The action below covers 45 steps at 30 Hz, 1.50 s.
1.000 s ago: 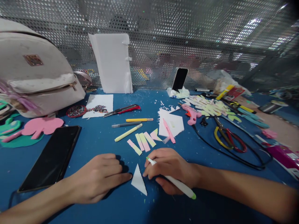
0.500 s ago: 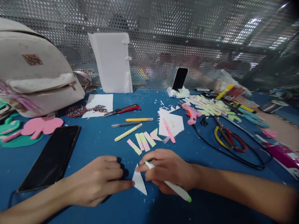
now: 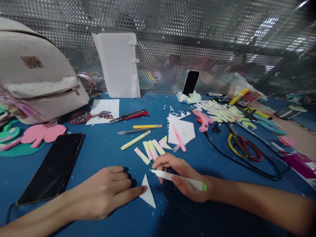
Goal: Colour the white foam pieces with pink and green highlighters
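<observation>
A small white paper triangle (image 3: 148,194) lies on the blue table (image 3: 106,151) near the front edge. My left hand (image 3: 106,194) rests beside it, fingers curled, with the index fingertip pressing the triangle's left edge. My right hand (image 3: 182,177) grips a white marker with a green end (image 3: 177,176); its tip points left and hovers just above the triangle's top corner, apart from the paper.
Coloured paper strips (image 3: 150,150), highlighters (image 3: 135,140) and a white sheet (image 3: 181,130) lie beyond the hands. A black phone (image 3: 53,166) lies at left, a pale backpack (image 3: 37,75) behind it. Scissors (image 3: 240,146), a pink glue gun (image 3: 202,120) and a cable are at right.
My right hand has lifted off the triangle and turned so the marker lies nearly level, tip pointing left. My left index finger has stretched onto the triangle's edge.
</observation>
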Motion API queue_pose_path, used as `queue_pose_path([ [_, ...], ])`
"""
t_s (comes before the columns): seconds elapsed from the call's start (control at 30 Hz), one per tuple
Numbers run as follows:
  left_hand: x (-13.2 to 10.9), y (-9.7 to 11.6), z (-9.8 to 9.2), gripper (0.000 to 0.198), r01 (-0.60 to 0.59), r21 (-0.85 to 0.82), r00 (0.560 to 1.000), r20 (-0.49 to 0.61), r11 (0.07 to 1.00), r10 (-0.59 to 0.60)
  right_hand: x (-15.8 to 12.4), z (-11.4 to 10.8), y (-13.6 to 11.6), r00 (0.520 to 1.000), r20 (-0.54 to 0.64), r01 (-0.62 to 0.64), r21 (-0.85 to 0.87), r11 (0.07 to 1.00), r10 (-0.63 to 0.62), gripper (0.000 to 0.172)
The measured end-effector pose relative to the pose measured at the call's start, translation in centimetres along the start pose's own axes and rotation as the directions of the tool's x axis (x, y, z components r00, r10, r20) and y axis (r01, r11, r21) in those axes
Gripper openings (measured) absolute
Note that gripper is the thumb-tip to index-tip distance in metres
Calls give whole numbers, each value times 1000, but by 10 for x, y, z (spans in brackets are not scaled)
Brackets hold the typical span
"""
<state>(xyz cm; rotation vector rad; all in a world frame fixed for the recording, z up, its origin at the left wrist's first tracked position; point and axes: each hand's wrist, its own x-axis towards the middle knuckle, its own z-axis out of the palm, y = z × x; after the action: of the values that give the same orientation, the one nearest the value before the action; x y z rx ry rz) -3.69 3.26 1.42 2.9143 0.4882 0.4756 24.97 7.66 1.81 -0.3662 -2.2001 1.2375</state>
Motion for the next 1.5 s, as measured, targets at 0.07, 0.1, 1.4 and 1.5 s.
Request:
queue_pose_path([
  [0.07,0,0,0,49,10,1,1000,6,1000,-10,0,-2,1,994,23,-108,16,994,108,28],
  [0.1,0,0,0,49,13,2,1000,12,1000,-13,0,-2,2,987,37,-157,30,987,156,22],
  [1.4,3,11,11,22,99,46,990,-110,994,-93,8,-3,5,917,47,-399,174,900,397,14],
  [1.5,3,12,16,20,111,81,983,-158,991,-97,7,-3,6,911,86,-412,219,884,403,19],
])
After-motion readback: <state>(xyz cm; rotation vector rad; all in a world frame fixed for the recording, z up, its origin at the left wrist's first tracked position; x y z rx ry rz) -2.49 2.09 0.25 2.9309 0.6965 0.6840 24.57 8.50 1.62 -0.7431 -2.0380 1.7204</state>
